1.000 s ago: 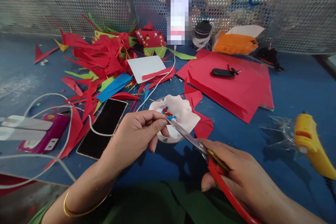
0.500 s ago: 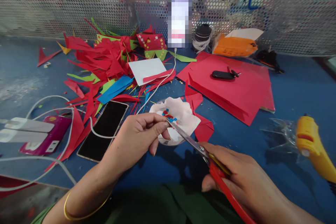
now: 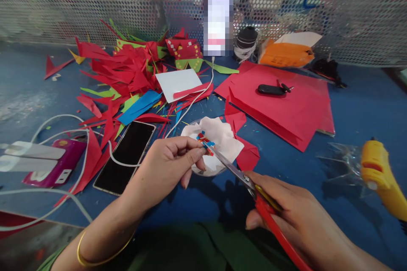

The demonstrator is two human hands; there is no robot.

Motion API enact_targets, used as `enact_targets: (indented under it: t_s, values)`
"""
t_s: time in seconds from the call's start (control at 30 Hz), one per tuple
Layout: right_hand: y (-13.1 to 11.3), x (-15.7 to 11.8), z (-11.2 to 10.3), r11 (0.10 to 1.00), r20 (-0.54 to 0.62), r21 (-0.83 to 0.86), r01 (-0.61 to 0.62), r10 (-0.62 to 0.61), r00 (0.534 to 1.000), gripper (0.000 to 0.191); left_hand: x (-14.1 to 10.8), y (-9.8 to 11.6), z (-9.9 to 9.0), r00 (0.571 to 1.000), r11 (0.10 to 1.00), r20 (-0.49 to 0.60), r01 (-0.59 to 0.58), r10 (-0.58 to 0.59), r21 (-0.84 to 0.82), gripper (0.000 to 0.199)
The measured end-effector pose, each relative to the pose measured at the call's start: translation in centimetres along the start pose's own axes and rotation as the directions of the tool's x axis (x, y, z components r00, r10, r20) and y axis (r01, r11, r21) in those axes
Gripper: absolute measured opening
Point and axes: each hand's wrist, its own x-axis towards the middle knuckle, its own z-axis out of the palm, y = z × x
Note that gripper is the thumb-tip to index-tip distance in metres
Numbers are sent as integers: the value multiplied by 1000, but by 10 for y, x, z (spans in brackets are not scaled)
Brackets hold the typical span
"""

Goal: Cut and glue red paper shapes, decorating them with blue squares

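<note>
**Scissor tips meet pinched fingers over a dish of bits**

The right hand is closed on the red handles of the scissors, the blades slanting up and across toward the left hand. The left hand is narrow, thumb against fingers, just beside the scissor tips; whether anything lies in that pinch is too small to tell. Under the tips, small red and blue bits sit on crumpled white paper in a clear dish on the desk.

The tips look almost together, so fine control seems to matter more than force. Small, slow moves of the handles would suit bits this light, with the left fingertips clear of the line between the blades. A low position over the white paper looks sensible, since anything that slips can land there rather than on the desk. Pressing down could tip the dish or scatter the bits; resting the wrists would likely steady both hands.

A white cable runs down to the far left side of the dish, where a snag could jog it. The phone lies flat near the left forearm, with red scraps beyond. Red sheets lie beyond the dish to the right, and a yellow glue gun is well apart from the right hand.
</note>
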Motion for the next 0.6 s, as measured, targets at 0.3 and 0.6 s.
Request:
enact_targets:
  t_s: [0.3,0.6]
  values:
    - [3,-2,0,999,8,48,7,-8,1000,11,2,-2,0,1000,1000,10,-5,5,-24,19]
    - [3,-2,0,999,5,32,5,-5,1000,11,2,-3,-1,1000,1000,19,-7,7,-10,20]
